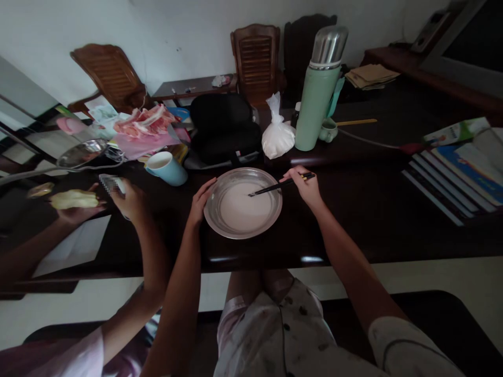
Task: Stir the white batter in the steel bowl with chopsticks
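A round metal bowl (pixel 209 220) on the dark table holds a smooth, pale liquid mixture (pixel 243 209). Against the bowl's left rim, my left hand (pixel 201 201) grips the edge with its fingers along the outside. Closed around dark chopsticks (pixel 281 184) is my right hand (pixel 304 186), just beyond the bowl's right side. The chopstick tips dip into the mixture near its middle. Behind the bowl stands a tied clear bag of white powder (pixel 277 139). A light blue mug (pixel 168 168) is to the bowl's back left.
A tall green thermos (pixel 318 99) and small green cup (pixel 328 130) stand at the back right. Stacked books (pixel 459 180) lie far right. At left, another person's hands hold a pale yellow food piece (pixel 74 199) and a blurred phone-like object (pixel 113 184).
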The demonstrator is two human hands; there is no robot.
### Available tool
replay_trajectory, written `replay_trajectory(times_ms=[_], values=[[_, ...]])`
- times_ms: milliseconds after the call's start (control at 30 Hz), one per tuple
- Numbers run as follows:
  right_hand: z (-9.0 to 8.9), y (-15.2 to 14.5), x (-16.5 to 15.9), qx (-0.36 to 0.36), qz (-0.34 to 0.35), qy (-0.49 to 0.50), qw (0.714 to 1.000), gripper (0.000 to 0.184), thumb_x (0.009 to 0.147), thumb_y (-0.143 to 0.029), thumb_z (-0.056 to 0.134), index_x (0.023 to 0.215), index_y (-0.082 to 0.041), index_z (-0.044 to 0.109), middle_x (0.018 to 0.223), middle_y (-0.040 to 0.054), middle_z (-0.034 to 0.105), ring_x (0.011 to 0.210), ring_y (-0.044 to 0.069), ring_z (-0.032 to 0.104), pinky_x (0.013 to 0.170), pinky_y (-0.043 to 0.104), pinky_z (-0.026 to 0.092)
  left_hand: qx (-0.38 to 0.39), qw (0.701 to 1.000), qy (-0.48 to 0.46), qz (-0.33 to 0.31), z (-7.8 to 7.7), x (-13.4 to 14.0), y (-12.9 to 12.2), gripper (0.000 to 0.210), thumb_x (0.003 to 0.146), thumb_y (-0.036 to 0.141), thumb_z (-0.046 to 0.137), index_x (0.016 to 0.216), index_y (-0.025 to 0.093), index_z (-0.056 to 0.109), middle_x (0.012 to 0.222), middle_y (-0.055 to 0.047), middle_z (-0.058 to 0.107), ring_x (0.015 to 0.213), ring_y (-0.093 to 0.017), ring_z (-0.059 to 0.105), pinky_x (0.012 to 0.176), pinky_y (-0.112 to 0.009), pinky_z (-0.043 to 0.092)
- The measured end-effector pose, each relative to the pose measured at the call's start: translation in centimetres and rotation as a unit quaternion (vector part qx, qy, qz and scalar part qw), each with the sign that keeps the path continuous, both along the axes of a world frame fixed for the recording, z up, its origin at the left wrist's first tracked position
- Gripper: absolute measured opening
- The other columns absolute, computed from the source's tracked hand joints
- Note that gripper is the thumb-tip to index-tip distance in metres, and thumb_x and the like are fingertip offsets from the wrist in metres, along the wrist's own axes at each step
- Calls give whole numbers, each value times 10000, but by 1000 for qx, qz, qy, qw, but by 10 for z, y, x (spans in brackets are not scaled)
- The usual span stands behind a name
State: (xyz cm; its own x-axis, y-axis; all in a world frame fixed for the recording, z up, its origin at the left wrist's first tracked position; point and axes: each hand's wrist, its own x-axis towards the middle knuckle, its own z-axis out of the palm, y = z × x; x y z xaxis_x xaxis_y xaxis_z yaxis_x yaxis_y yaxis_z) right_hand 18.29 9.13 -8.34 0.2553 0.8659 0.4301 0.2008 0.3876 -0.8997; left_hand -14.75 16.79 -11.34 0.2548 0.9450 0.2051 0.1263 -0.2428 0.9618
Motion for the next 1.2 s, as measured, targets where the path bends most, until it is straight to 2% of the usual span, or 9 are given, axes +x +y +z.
replay_trajectory(times_ms=[67, 167, 367, 533, 667, 833, 1000, 1100, 1200], values=[[4, -1, 3, -15, 1, 35, 999, 407, 858, -580, 554, 699, -215, 641, 602, 16, 696, 599, 180, 681, 662, 327, 534, -1, 1000, -4, 0, -2, -1, 1, 570, 823, 472, 567, 1296, 156, 599, 1380, -108, 531, 1327, -301, 442, 1170, -466, 270], [8, -4, 0, -36, 48, 34, 998, 446, 842, -618, 549, 670, -214, 632, 561, 9, 676, 571, 175, 671, 630, 317, 534, -2, 1000, -4, 3, -3, -2, 1, 563, 816, 464, 573, 1291, 164, 603, 1380, -99, 533, 1323, -304, 446, 1167, -478, 271], [2, -5, -18, -7, 117, -84, 990, 402, 897, -537, 516, 726, -233, 716, 800, 29, 746, 805, 183, 672, 774, 332, 516, -2, 1000, 4, 0, -1, -1, 1, 586, 821, 492, 564, 1302, 158, 593, 1385, -109, 526, 1325, -311, 442, 1163, -487, 273], [-4, 0, -11, 9, 59, -87, 994, 326, 904, -491, 534, 803, -248, 726, 828, 23, 747, 853, 196, 670, 823, 350, 507, -1, 1000, 5, 1, 0, 0, 0, 575, 839, 488, 555, 1306, 155, 588, 1375, -116, 534, 1319, -302, 452, 1154, -463, 299], [1, 0, 3, -6, 6, 5, 1000, 381, 868, -555, 556, 720, -220, 660, 671, 18, 708, 659, 177, 671, 720, 333, 527, 3, 1000, -2, -2, -1, 0, 1, 567, 836, 474, 562, 1299, 147, 592, 1377, -117, 532, 1323, -302, 448, 1160, -467, 287], [8, -5, -1, -40, 71, 32, 996, 440, 843, -615, 548, 669, -218, 626, 565, 4, 660, 558, 163, 643, 621, 310, 523, 11, 1000, 1, -2, -1, -1, 1, 557, 835, 466, 560, 1291, 150, 601, 1378, -110, 533, 1320, -301, 451, 1162, -459, 287], [4, -6, -18, -21, 133, -63, 989, 428, 882, -562, 519, 703, -223, 708, 730, 27, 719, 757, 178, 658, 748, 327, 518, 15, 1000, 19, 4, -1, -1, 1, 592, 822, 516, 558, 1286, 153, 604, 1374, -117, 534, 1319, -317, 447, 1154, -478, 298], [0, -4, -20, -1, 123, -103, 987, 385, 914, -496, 499, 744, -247, 737, 808, 22, 735, 832, 184, 648, 798, 338, 500, 12, 1000, 17, 3, -1, -1, 2, 598, 819, 522, 560, 1287, 153, 603, 1371, -120, 536, 1315, -321, 451, 1153, -481, 298], [-2, -2, -14, 14, 73, -106, 992, 340, 920, -461, 509, 780, -250, 736, 833, 22, 743, 848, 187, 651, 814, 339, 495, 9, 1000, 12, 4, -1, -1, 2, 579, 828, 498, 561, 1294, 156, 598, 1367, -118, 540, 1313, -312, 457, 1151, -473, 303]])
